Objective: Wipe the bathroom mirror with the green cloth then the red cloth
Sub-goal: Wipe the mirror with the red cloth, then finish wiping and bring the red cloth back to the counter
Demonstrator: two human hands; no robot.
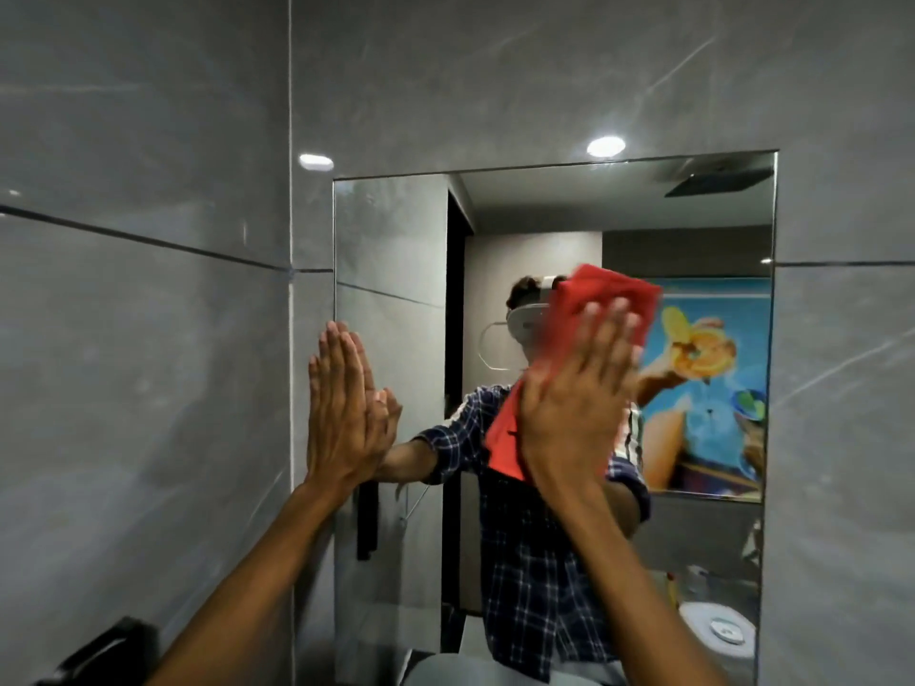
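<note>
The rectangular mirror is set in a grey tiled wall straight ahead. My right hand lies flat with its fingers spread and presses the red cloth against the glass near the middle; the cloth is blurred. The cloth sticks out above my fingers and below left of my palm. My left hand rests flat on the mirror's left edge, fingers together and pointing up, holding nothing. The green cloth is not in view.
A grey tiled side wall stands close on the left. A dark fixture sits at the bottom left. The mirror reflects a person in a checked shirt, a colourful picture and a white toilet tank.
</note>
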